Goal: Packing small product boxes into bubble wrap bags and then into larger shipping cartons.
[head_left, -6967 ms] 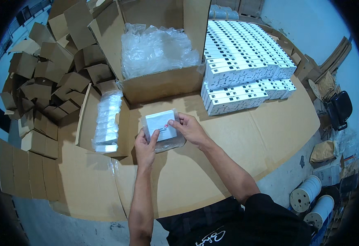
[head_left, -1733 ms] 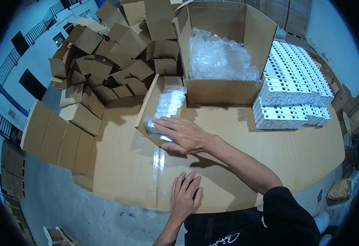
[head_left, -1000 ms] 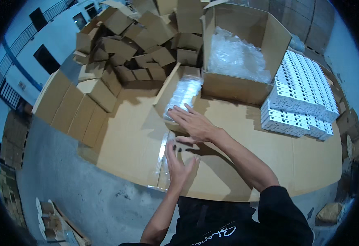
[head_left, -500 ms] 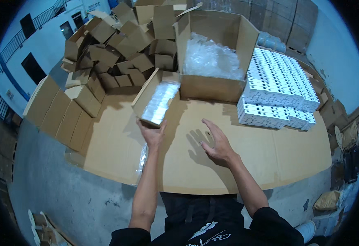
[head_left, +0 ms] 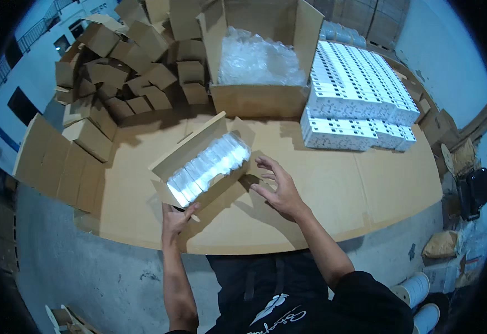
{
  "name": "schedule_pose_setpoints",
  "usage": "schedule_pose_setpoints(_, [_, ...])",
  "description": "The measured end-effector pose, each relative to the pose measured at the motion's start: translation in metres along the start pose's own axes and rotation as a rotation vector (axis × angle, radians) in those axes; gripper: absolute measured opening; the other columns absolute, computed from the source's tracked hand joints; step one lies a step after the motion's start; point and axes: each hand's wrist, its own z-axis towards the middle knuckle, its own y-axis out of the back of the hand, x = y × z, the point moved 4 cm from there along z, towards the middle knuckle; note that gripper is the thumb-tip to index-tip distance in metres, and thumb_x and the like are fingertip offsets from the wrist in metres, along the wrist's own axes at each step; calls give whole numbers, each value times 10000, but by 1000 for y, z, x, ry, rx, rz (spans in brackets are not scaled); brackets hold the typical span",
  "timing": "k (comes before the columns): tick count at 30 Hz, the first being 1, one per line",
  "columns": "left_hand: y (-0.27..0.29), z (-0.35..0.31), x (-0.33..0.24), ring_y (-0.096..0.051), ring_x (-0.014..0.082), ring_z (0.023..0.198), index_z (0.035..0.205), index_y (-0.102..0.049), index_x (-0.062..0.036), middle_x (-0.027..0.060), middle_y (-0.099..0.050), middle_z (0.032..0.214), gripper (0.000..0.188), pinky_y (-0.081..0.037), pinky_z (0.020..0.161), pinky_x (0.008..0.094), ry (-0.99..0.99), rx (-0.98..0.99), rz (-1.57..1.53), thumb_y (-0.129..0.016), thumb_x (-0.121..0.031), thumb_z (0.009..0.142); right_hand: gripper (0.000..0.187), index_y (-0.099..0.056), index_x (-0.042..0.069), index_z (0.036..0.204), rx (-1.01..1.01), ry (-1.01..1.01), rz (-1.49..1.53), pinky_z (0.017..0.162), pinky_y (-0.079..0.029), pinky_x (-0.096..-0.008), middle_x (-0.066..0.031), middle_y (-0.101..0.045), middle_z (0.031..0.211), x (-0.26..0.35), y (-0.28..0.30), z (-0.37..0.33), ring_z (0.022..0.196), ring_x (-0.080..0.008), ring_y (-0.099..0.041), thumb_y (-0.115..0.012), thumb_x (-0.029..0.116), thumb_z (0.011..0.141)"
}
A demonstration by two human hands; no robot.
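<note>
My left hand (head_left: 178, 219) grips the near end of an open brown cardboard box (head_left: 223, 185), which is tilted and angled across the left-centre of the table. Inside it lies a row of clear plastic-wrapped packs (head_left: 210, 167), bright with reflected light. The lid flap stands up along the box's far left side. My right hand (head_left: 279, 189) hovers just right of the box, fingers spread and holding nothing. A gap shows between its fingertips and the box's right end.
A large open carton (head_left: 260, 100) full of clear plastic bags stands behind. Stacked white printed boxes (head_left: 360, 100) fill the back right. Closed brown boxes (head_left: 60, 164) line the left edge, and open empty ones (head_left: 137, 72) are piled behind. Everything rests on a cardboard-covered table (head_left: 332, 189).
The box has come nearer and turned, so its far end points more to the right. My left hand moved left and down with it. The view has shifted too.
</note>
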Motion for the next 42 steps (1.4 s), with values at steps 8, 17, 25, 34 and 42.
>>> schedule_pose_setpoints(8, [-34,5,3,-640,222,1058,1318,-500,36,127,-630,1189,650,-536,928,354,56,130,-134,-858,-199,829,703,-460,-10,1290,-243,-6,19,883,-521,-337,-121,-562,1138,-22,17,-30,1025,-186,-585,-893,211,782])
schedule_pose_setpoints(17, [-65,17,-45,-432,299,1421,1467,-490,0,201,-467,1518,734,-344,1167,408,-244,-28,-114,-778,-345,887,685,-505,55,1188,-397,191,-119,742,-472,-317,-70,-479,1044,-20,16,-24,904,-194,-504,-941,277,709])
schedule_pose_setpoints(25, [-57,30,-47,-329,360,1500,1252,-680,-73,244,-357,1597,542,-261,1219,489,-264,86,44,-785,-399,831,469,-586,75,989,-383,206,-129,765,-451,-331,-60,-454,1020,-12,12,-16,940,-205,-464,-933,245,724])
schedule_pose_setpoints(34, [-61,37,-42,-394,341,1452,1240,-657,-32,218,-407,1557,540,-312,1198,456,-345,153,84,-826,-340,830,343,-623,26,985,-345,180,-233,874,-545,-388,-262,-431,1493,-16,1,-16,1240,-339,-546,-875,150,788])
schedule_pose_setpoints(42, [-70,27,-41,-492,307,1329,1367,-488,-57,194,-468,1453,761,-398,1117,448,-422,-56,-222,-883,-380,802,348,-658,16,1158,-364,47,-200,1017,-477,-436,-261,-579,1299,-20,-12,-36,1093,-415,-602,-787,47,836])
